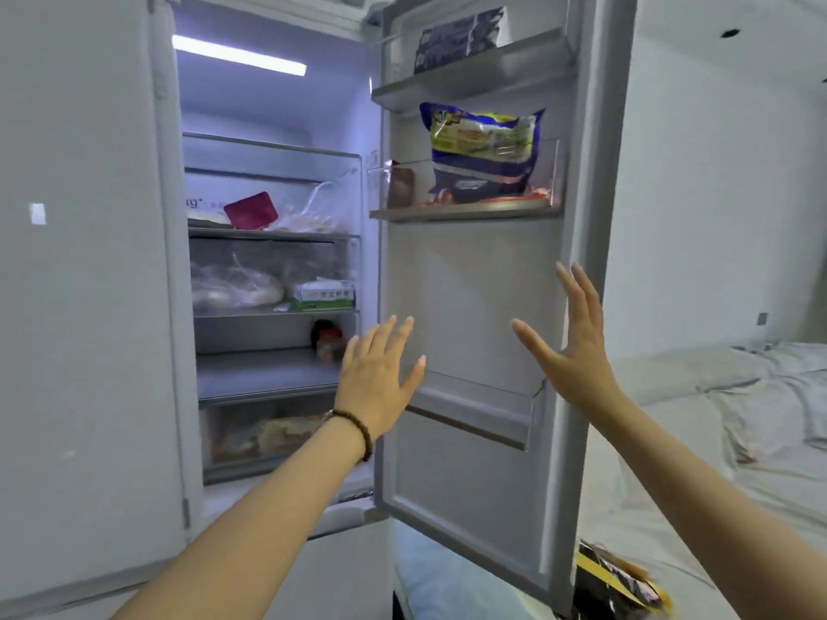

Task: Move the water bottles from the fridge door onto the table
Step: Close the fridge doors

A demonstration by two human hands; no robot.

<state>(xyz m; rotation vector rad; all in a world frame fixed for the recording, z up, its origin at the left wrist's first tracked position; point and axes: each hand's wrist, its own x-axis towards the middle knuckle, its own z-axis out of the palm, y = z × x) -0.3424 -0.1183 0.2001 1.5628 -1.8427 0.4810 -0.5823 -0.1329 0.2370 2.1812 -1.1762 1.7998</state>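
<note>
The fridge door (470, 288) stands open in front of me, its inner side facing me. I see no water bottles on it; its lowest door shelf (474, 409) looks bare. My left hand (380, 378) is raised with fingers spread, near the door's hinge edge, holding nothing. My right hand (570, 346) is also spread and bare, up against the door's right side. A bead bracelet (355, 434) circles my left wrist.
The middle door shelf (465, 212) holds a yellow and blue food bag (483, 145); the top shelf holds a dark box (461, 38). Inside the fridge (273, 261) are bagged food, a red packet and a small jar. A bed (738, 418) lies right; a yellow-black bag (622, 583) sits below.
</note>
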